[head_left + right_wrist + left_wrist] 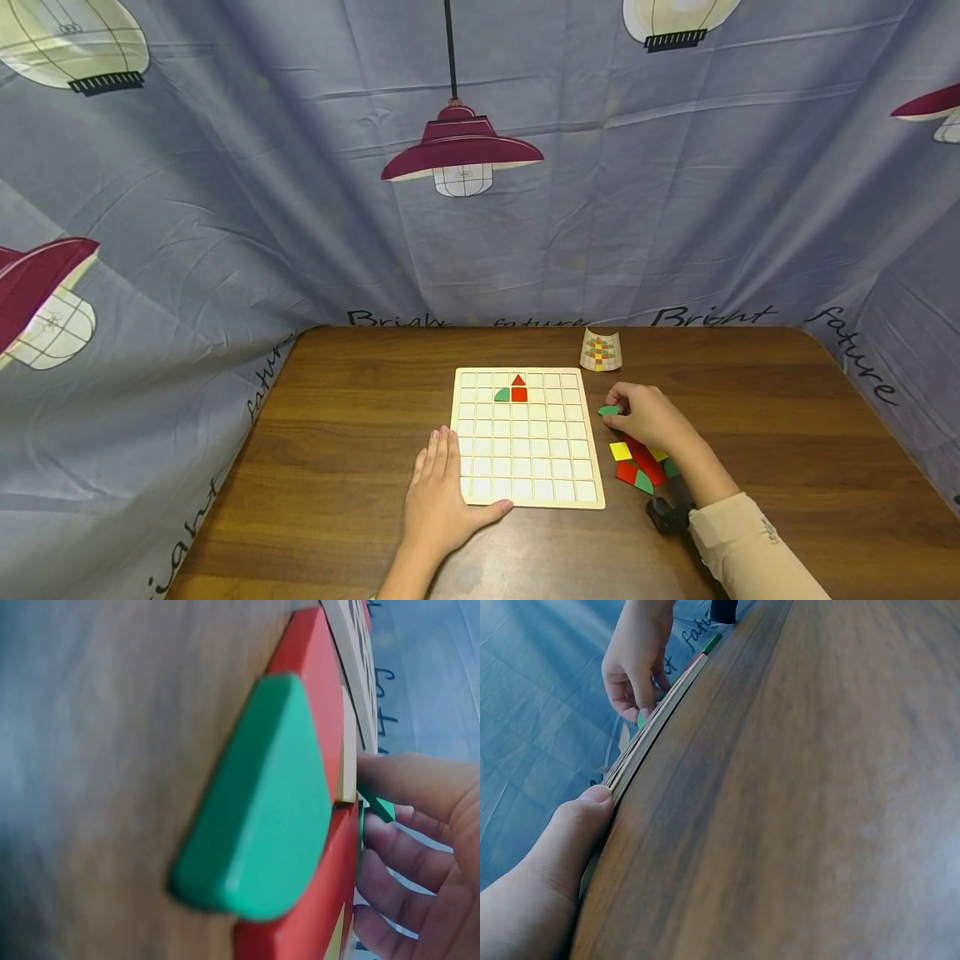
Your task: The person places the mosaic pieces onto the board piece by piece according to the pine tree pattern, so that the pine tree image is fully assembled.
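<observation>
A pale gridded board [551, 446] lies on the table. My left hand [438, 504] rests at its near-left corner, straight fingers along the left edge and thumb at the near edge. Near the board's top sit a red triangle [518, 380], a red square [519, 394] below it and a green quarter-round tile [503, 395] left of the square. To the right of the board, my right hand [648, 417] pinches a green tile [609, 410] between thumb and fingers. In the right wrist view, part of that green tile [382, 808] shows beside the thumb.
Loose tiles lie right of the board under my right forearm: red pieces [645, 460], a yellow square [620, 451] and a green rounded tile [643, 482] among them. A small card with a coloured pattern [602, 353] stands behind. A patterned curtain [480, 250] hangs beyond the table.
</observation>
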Demonstrator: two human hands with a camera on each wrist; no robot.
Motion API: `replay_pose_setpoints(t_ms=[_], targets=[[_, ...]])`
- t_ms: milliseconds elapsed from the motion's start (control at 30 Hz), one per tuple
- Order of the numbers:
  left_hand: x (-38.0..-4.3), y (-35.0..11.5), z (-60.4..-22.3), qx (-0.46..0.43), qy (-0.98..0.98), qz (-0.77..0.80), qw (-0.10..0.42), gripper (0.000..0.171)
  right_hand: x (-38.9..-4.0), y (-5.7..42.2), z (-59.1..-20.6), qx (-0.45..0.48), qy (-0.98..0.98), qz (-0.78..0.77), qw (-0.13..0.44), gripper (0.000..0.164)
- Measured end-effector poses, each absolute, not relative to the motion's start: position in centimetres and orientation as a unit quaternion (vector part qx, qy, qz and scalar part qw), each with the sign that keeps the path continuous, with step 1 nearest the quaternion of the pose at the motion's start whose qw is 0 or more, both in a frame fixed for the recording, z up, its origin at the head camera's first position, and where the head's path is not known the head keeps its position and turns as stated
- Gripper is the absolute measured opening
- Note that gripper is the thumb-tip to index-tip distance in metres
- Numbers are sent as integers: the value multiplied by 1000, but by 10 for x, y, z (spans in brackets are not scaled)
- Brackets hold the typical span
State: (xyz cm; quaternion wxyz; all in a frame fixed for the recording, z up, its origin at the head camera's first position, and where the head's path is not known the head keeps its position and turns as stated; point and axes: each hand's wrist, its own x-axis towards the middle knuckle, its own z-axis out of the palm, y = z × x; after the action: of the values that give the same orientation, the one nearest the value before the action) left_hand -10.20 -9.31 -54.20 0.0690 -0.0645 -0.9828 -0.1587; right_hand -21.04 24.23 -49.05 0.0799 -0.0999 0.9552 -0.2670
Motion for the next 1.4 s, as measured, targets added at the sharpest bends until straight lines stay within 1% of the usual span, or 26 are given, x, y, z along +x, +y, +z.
replay_pose_setpoints(t_ms=[233,433,667,900,1067,1267,1400], targets=[[-101,-93,-543,-65,-982,-162,69,135,-211,240,-493,-102,958,-257,79,14],[-101,-94,-543,-65,-982,-164,69,135,-211,239,-493,-98,954,-274,79,26],[-101,-94,-544,-66,-982,-162,71,135,-213,233,-492,-101,943,-311,60,35],[-101,-95,-544,-65,-982,-164,67,135,-215,213,-482,-89,936,-333,73,39],[-101,-95,-545,-65,-982,-164,69,135,-220,196,-478,-101,937,-326,77,39],[-101,-94,-546,-66,-981,-165,76,135,-224,172,-480,-127,937,-319,61,37],[-102,-94,-544,-66,-982,-164,71,135,-225,158,-482,-133,938,-316,47,35]])
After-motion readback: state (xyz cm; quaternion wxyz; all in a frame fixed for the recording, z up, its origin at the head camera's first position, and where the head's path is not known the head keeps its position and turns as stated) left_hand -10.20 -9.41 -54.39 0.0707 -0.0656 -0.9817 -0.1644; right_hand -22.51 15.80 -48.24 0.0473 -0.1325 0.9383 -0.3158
